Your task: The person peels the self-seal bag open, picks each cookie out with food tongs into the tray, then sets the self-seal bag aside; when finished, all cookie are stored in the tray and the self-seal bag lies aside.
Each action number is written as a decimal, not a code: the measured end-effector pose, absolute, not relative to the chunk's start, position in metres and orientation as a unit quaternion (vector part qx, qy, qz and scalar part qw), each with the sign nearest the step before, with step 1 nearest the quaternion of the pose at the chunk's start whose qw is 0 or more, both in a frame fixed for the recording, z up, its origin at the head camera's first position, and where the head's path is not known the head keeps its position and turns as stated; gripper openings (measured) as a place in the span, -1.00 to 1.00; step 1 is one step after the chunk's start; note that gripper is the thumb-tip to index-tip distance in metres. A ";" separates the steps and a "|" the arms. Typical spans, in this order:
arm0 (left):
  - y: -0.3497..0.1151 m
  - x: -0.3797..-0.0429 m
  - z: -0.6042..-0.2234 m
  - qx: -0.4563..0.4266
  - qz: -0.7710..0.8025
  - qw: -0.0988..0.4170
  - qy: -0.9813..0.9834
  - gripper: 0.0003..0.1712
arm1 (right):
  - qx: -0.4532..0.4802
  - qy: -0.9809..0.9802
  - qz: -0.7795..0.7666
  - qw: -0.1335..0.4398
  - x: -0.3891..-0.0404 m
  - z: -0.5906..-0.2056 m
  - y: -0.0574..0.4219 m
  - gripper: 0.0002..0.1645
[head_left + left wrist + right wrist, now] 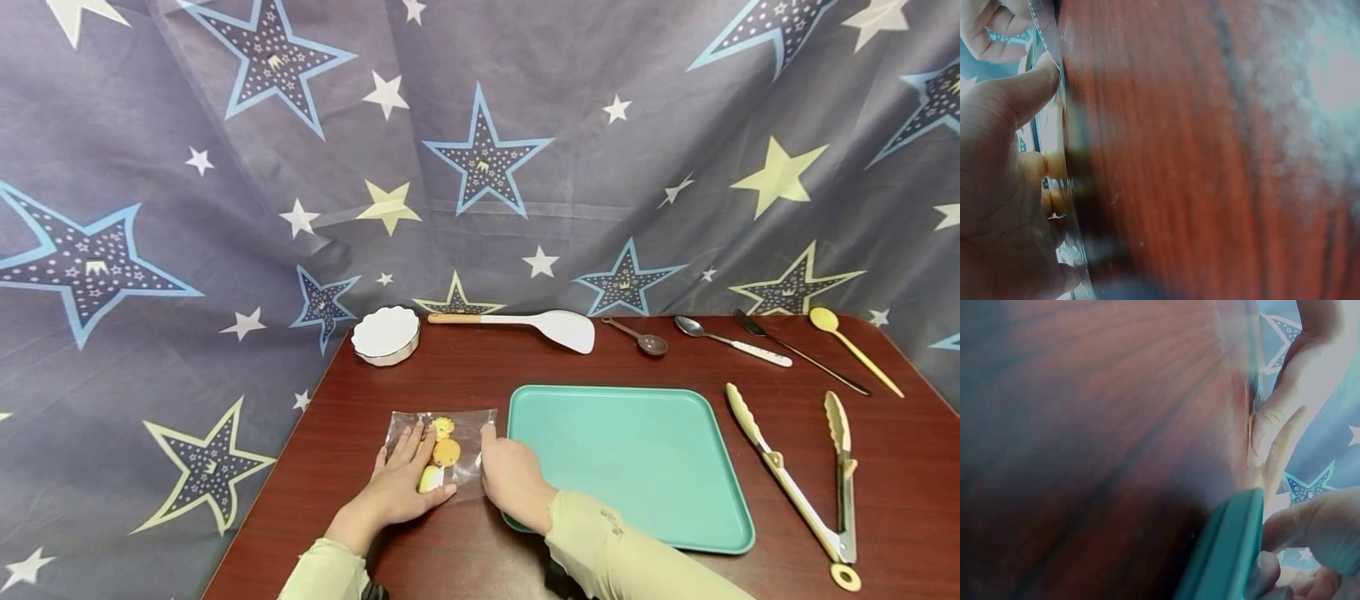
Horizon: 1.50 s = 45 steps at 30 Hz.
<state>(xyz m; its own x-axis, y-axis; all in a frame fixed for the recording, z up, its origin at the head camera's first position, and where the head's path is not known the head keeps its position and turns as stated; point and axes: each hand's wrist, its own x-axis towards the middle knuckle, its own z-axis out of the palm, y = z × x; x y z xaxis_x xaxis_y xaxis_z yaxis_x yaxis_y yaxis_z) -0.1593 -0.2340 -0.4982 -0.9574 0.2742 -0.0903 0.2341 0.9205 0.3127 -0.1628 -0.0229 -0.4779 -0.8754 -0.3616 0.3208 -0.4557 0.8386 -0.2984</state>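
Observation:
A clear plastic bag [469, 427] lies on the table, holding several yellow pieces that look like biscuits: a flower-shaped one [443, 427], a round one [447, 452] and a pale one [430, 478]. My left hand [397, 490] rests on the bag's left part with fingers spread, partly covering the pieces. At the bag's right edge, my right hand [517, 479] has curled fingers and pinches the film. That hand is beside the left rim of the green tray [630, 467]. In the left wrist view the bag's edge [1063, 125] shows under the left thumb.
A white fluted dish [386, 333] stands at the back left. Along the back lie a spatula [566, 330], brown spoon [651, 344], metal spoon [690, 327], dark knife [802, 354] and yellow spoon [825, 320]. Tongs [798, 492] lie right of the tray.

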 end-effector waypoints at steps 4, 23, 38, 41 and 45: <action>-0.232 -0.158 -0.494 0.130 0.144 0.075 0.978 0.12 | 0.207 -0.952 0.181 0.133 -0.167 -0.477 -0.025 -0.64; -0.230 -0.156 -0.484 0.143 0.158 0.073 0.974 0.12 | 0.171 -0.954 0.242 0.051 -0.192 -0.476 -0.019 -0.43; -0.231 -0.156 -0.487 0.138 0.152 0.078 0.976 0.14 | 0.155 -0.950 0.269 0.025 -0.210 -0.479 -0.019 -0.36; -0.235 -0.158 -0.495 0.138 0.152 0.071 0.976 0.16 | 0.145 -0.948 0.282 0.017 -0.212 -0.477 -0.018 -0.34; -0.237 -0.160 -0.503 0.138 0.153 0.063 0.977 0.17 | 0.133 -0.952 0.274 0.010 -0.216 -0.477 -0.018 -0.40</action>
<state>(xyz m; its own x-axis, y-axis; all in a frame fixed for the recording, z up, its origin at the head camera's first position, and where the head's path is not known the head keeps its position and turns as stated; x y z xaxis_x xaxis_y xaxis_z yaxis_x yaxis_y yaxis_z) -0.1602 -0.2373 -0.5031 -0.9541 0.2885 -0.0803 0.2501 0.9151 0.3162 -0.2156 -0.0184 -0.4769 -0.9644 -0.2478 0.0928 -0.2592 0.8144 -0.5192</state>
